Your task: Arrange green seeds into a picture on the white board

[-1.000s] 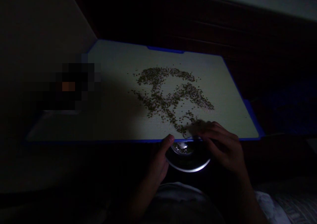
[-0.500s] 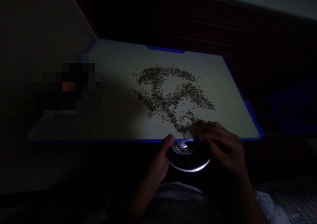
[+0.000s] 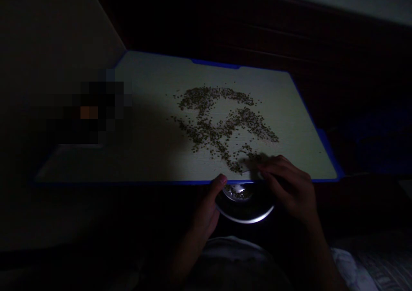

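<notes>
Small dark greenish-brown grains [image 3: 206, 130] lie scattered in curved bands on a pale board with a blue rim [image 3: 309, 153]. My left hand [image 3: 209, 209] is at the board's front edge, thumb over the rim, and closed by the left side of a shiny metal bowl [image 3: 257, 219]. Its fingers are partly hidden. The bowl sits just below the edge with some grains inside. My right hand [image 3: 291, 183] pinches a thin, flat tool [image 3: 249, 171] over the near end of the grains. Shadow hides the tool's exact kind.
A blurred-out patch [image 3: 90, 110] covers the board's left end. A wall [image 3: 58, 33] rises at the left, and dark wood panelling [image 3: 257, 37] stands behind. Something blue [image 3: 383, 140] lies in shadow at the right. The light is very dim.
My right hand has shifted slightly up and away from the front edge, taking the thin tool from the rim onto the board. My left hand and the bowl stay put.
</notes>
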